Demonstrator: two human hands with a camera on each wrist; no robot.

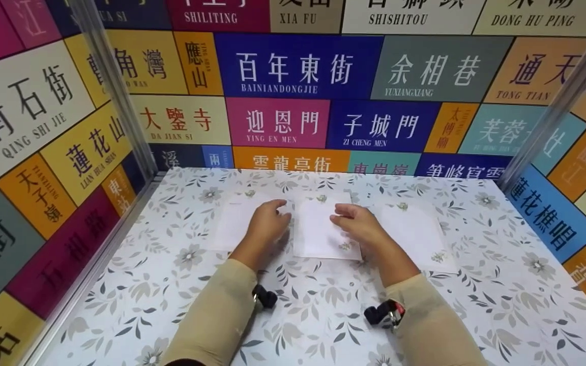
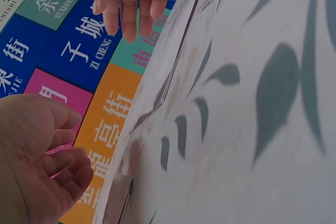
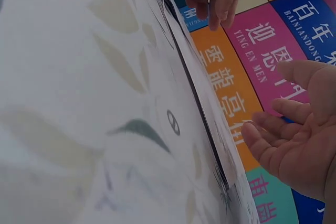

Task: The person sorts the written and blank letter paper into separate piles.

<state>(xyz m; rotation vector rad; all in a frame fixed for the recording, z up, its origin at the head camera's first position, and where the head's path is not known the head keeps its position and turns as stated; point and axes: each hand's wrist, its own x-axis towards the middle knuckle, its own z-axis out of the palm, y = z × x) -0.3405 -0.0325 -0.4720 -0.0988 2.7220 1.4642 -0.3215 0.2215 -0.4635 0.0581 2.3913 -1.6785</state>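
Three pale paper sheets with small flower prints at their corners lie in a row: a left sheet [image 1: 232, 223], a middle sheet [image 1: 316, 231] and a right sheet [image 1: 410, 234]. My left hand [image 1: 267, 223] hovers between the left and middle sheets, its fingers loosely curled around nothing. Over the middle sheet's right edge is my right hand [image 1: 359, 226], palm facing inward and fingers relaxed. In the left wrist view, the left hand [image 2: 47, 156] has bent fingers and an empty palm. The right wrist view shows the right hand [image 3: 299, 135] equally empty, thumb apart from the fingers.
The table [image 1: 313, 315] wears a white cover with grey leaves and flowers. Colourful street-name panels [image 1: 298, 66] form the back and side walls, with clear strips [image 1: 120, 91] at the corners. A small black device [image 1: 384, 312] is strapped at each wrist.
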